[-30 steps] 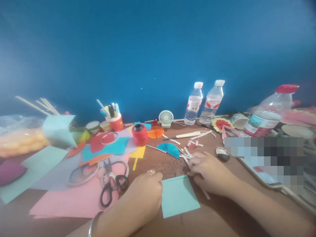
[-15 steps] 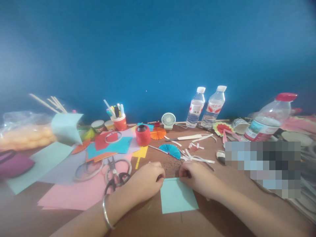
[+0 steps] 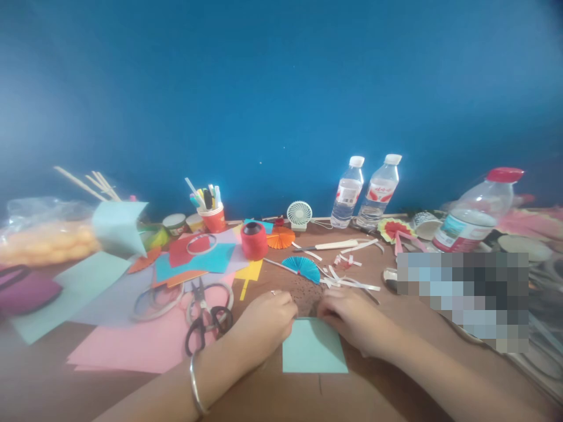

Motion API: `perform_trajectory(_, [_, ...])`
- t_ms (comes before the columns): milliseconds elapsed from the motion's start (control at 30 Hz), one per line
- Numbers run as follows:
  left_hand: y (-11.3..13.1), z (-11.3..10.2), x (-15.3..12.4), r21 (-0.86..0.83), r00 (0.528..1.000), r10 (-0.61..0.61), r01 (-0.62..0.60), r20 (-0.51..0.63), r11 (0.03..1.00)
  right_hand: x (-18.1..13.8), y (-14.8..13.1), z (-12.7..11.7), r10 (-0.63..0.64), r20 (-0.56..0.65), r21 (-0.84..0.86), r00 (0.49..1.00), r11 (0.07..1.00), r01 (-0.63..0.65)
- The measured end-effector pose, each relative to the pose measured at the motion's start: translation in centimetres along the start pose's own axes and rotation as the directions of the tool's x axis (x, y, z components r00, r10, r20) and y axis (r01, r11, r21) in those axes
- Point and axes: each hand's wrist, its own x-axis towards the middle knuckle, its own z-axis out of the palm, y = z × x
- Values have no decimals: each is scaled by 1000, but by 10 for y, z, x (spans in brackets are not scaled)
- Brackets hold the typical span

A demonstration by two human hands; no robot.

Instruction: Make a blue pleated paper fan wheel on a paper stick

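Note:
A pale green sheet of paper [image 3: 314, 350] lies on the table in front of me, its far edge between my hands. At its far left corner is my left hand [image 3: 273, 316], fingers curled in on the paper's edge. My right hand [image 3: 347, 316] grips the far right corner in the same way, its fingertips partly hidden. Left of my left arm lie black-handled scissors [image 3: 202, 316] across a tape roll. Just beyond my hands sits a folded blue paper fan [image 3: 303, 268].
Pink sheets [image 3: 127, 346] and other coloured papers spread out at left. A red thread spool [image 3: 254, 241], a small white fan [image 3: 299, 215] and two water bottles [image 3: 347, 196] stand at the back. Paper strips [image 3: 352, 284] lie beyond my right hand. A large red-capped bottle [image 3: 472, 214] is at right.
The pale green paper has turned slightly and now lies straighter. My left hand has moved a little right, and my right hand's fingers have closed down further at the far edge.

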Motion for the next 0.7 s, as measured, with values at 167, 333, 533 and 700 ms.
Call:
perform_trajectory(167, [0, 5, -6, 151, 992, 121, -127, 44, 980, -7, -7, 0, -199, 22, -237, 980, 951, 198])
perform_trajectory(333, [15, -3, -18, 228, 991, 105, -121, 81, 966, -10, -12, -6, -198, 75, -297, 977, 931, 211])
perform_trajectory(533, [23, -15, -17, 181, 991, 97, -113, 93, 977, -11, -10, -1, -199, 55, -250, 978, 946, 207])
perform_trajectory(700, [16, -15, -17, 157, 992, 72, -87, 102, 984, -9, -10, 1, -180, 53, -233, 982, 954, 188])
